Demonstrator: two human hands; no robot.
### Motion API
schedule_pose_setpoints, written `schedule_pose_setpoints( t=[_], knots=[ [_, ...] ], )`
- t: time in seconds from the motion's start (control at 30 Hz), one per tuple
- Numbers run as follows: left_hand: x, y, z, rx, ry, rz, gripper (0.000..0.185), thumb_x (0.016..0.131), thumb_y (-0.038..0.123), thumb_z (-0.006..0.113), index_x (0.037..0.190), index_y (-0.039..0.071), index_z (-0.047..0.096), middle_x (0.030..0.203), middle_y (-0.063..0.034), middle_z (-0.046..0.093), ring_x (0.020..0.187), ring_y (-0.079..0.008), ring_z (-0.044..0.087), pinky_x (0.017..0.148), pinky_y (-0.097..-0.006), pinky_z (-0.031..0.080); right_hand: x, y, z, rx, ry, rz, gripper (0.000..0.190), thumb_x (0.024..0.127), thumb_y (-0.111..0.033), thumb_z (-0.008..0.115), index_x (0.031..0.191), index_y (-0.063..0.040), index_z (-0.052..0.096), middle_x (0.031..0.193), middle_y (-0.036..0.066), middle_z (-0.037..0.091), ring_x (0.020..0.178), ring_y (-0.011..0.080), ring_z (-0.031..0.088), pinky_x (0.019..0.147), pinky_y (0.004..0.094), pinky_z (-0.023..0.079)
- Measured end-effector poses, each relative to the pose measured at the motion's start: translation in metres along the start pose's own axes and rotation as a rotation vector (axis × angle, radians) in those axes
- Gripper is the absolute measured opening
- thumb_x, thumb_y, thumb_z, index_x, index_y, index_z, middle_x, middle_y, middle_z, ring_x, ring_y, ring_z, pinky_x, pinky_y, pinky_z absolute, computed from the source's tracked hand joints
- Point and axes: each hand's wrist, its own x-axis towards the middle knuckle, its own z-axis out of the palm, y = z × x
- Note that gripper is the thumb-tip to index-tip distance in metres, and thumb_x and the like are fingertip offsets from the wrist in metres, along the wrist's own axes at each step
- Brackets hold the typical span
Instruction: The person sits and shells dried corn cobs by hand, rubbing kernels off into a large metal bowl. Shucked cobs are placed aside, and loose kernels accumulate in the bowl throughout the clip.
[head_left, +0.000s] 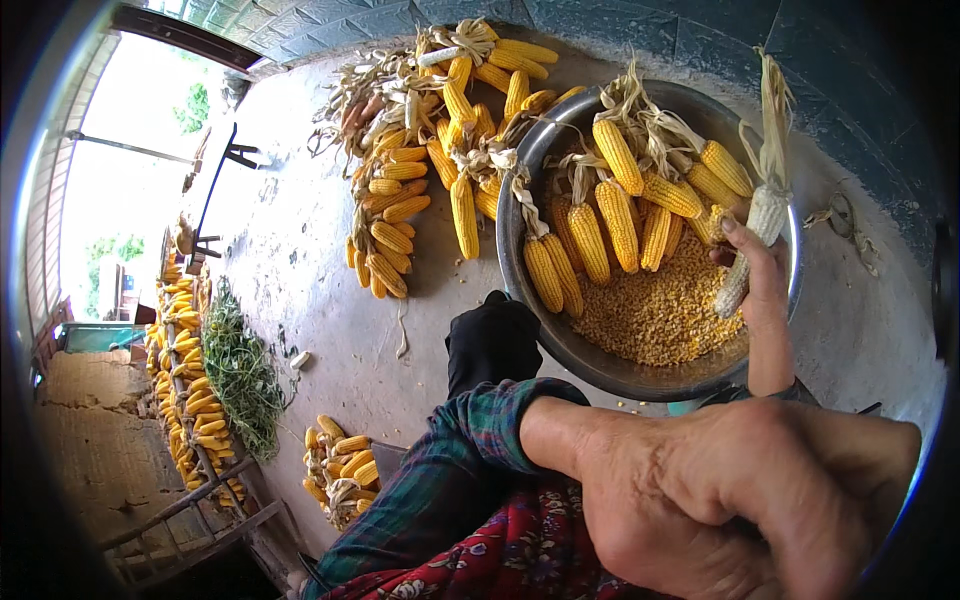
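In my right hand (765, 277) is a mostly bare, whitish maize cob (766, 214), its dry husk (771, 150) pointing up. A small yellow cob end (717, 223) sits at the tips of the same hand's digits. Below that hand is a large metal basin (570, 356). Loose maize kernels (652, 315) cover part of its bottom, and several yellow maize cobs (619, 225) with husks lie in its upper part. My left hand (720, 495) is raised very near the camera, fingers bent. Whether it holds anything is hidden.
Husk-tied maize cobs (390, 202) lie on the concrete floor (300, 225) left of the basin, with another bunch (345, 465) nearer me. A black shoe (495, 337) touches or nearly touches the rim. Farther left are green plants (240, 367), hanging maize (195, 375) and a wooden ladder (202, 517).
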Motion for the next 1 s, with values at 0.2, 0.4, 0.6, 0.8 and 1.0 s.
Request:
schedule_pose_setpoints(
  t=[0.2,0.4,0.6,0.8,1.0],
  knots=[
    [-0.002,0.006,-0.046,0.396,0.170,-0.155,0.018,0.085,0.012,0.060,0.097,-0.001,0.063,0.085,-0.0053,0.062,0.075,-0.0111,0.058,0.065,-0.0260,0.047,0.003,-0.010,-0.004,0.048,0.052,-0.027,0.042,0.073,-0.012,0.075,0.109,0.000,0.056,0.101,0.012,0.062,0.080,0.0199,0.064,0.060,0.0303,0.056],
    [-0.053,-0.020,-0.191,0.900,0.862,-0.665,0.021,0.087,0.016,0.061,0.098,-0.001,0.066,0.080,-0.0019,0.062,0.067,-0.0103,0.057,0.055,-0.0234,0.046,0.008,-0.019,-0.010,-0.030,-0.070,-0.124,0.039,0.074,-0.013,0.073,0.110,-0.003,0.061,0.102,0.006,0.064,0.088,0.0161,0.062,0.077,0.0292,0.052],
    [-0.044,-0.036,-0.200,0.599,0.692,-0.779,0.038,0.093,0.035,0.056,0.097,-0.002,0.062,0.072,-0.0015,0.058,0.060,-0.0075,0.052,0.050,-0.0233,0.042,0.019,-0.005,-0.021,-0.234,-0.074,-0.343,0.036,0.070,-0.009,0.069,0.105,-0.004,0.066,0.095,0.004,0.068,0.087,0.0125,0.063,0.076,0.0289,0.051],
    [-0.049,-0.031,-0.218,0.797,0.556,-0.831,0.040,0.093,0.037,0.054,0.090,-0.002,0.060,0.069,-0.0007,0.052,0.059,-0.0088,0.050,0.047,-0.0247,0.042,0.022,-0.003,-0.016,-0.495,-0.132,-0.388,0.033,0.071,-0.010,0.068,0.103,-0.005,0.065,0.089,0.009,0.068,0.080,0.0180,0.066,0.072,0.0323,0.052],
    [-0.049,-0.026,-0.222,0.562,0.650,-0.961,0.025,0.084,0.021,0.054,0.074,-0.002,0.059,0.060,-0.0005,0.051,0.052,-0.0115,0.048,0.045,-0.0274,0.041,0.024,-0.002,-0.016,-0.627,-0.223,-0.478,0.029,0.071,-0.010,0.069,0.099,-0.003,0.063,0.086,0.011,0.068,0.078,0.0239,0.067,0.070,0.0340,0.053]
  ],
)
